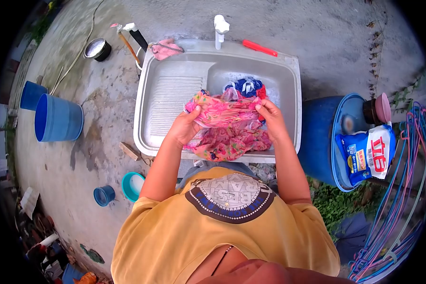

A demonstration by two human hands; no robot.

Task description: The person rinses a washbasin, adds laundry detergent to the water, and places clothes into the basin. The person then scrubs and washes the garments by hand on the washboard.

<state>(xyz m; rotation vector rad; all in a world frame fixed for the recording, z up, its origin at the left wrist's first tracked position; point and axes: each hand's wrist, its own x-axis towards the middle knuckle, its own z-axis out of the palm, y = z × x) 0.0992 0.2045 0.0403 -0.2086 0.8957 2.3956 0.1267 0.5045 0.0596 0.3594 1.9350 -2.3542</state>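
Note:
A pink patterned cloth point(232, 142) is stretched between my two hands over the front of the grey sink point(296, 109). My left hand point(185, 125) grips its left side, thumb on top. At the right side, my right hand point(271, 116) pinches the upper edge between thumb and fingers. The lower part of the cloth hangs in folds over the sink's front rim. Behind it, blue and red wet clothes point(247, 86) lie in the basin among suds. The ribbed washboard point(170, 102) is left of the cloth.
A white tap point(220, 31), a red brush handle point(260, 48) and a pink rag point(165, 49) are along the back rim. At right, a blue barrel point(317, 128) bears a detergent bag point(367, 154) beside hangers point(397, 189). Blue buckets point(61, 118) stand at left.

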